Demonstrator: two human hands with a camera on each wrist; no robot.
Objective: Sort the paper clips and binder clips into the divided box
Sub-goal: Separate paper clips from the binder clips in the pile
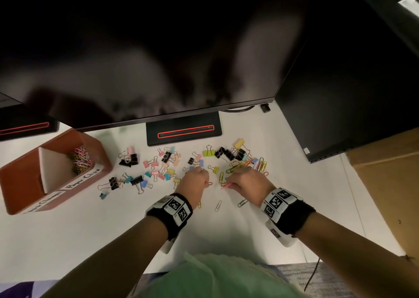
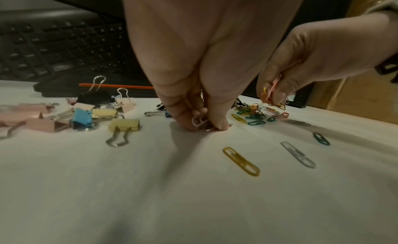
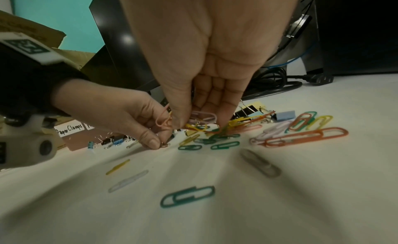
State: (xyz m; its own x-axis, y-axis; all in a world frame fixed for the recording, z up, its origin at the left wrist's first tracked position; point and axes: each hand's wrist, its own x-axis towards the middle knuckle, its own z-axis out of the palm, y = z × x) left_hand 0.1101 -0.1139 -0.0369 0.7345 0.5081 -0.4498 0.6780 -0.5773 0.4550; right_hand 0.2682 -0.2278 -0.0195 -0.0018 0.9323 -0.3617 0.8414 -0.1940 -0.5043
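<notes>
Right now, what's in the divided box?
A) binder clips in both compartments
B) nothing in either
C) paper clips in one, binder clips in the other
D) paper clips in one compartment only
D: the head view shows a heap of coloured paper clips in the far compartment of the divided box, while the near compartment shows only bare floor.

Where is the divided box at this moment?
In the head view, the divided box stands on the white desk at far left, beside the scattered binder clips, left of both hands.
</notes>
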